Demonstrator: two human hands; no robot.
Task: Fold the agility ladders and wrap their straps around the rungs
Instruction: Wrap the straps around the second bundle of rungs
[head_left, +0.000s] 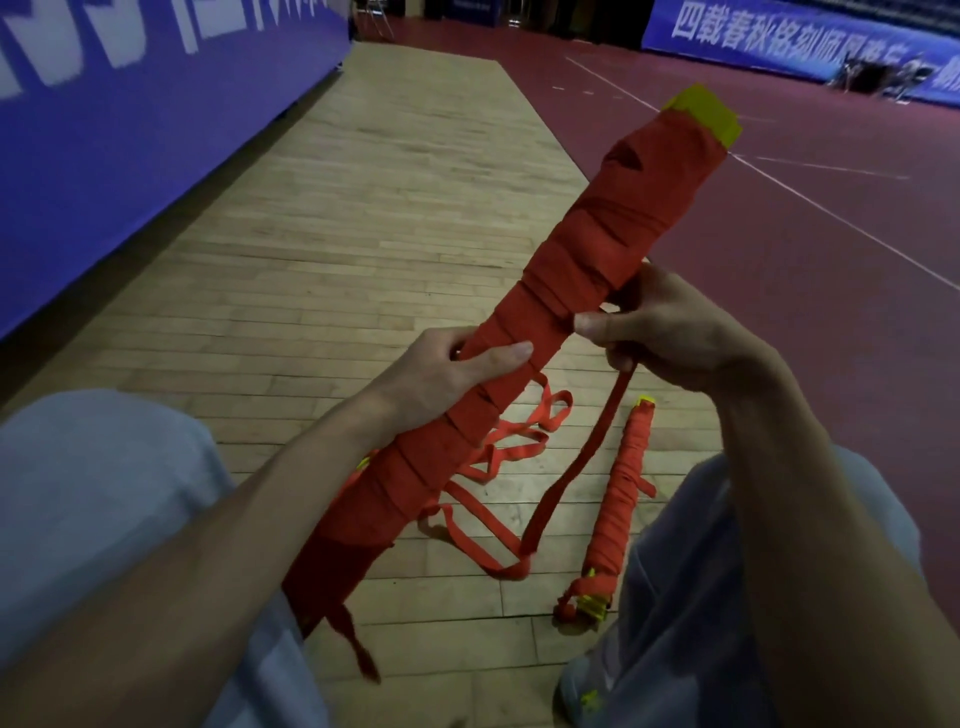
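**While the strap hangs loose, both hands hold the wrapped ladder**

Where the folded ladder (587, 291) slants up and away above the wooden floor (363, 208), the left hand (441, 374) grips it near the middle. Its thumb (498, 358) lies across the red wrapping and its fingers (454, 340) curl under the far edge. The right hand (670, 332) sits just beside the bundle's right edge, higher up, its fingers (618, 358) closed on the strap (597, 436). That strap drops from the hand and loops onto the floor. Both forearms reach in from the lower corners, wrists bent inward.

Yellow rung ends (706, 111) show at the top of the bundle. A second ladder (618, 499), already wrapped, lies on the floor beside the right knee. The bundle's lower end is in shadow, and how the strap joins it cannot be made out.
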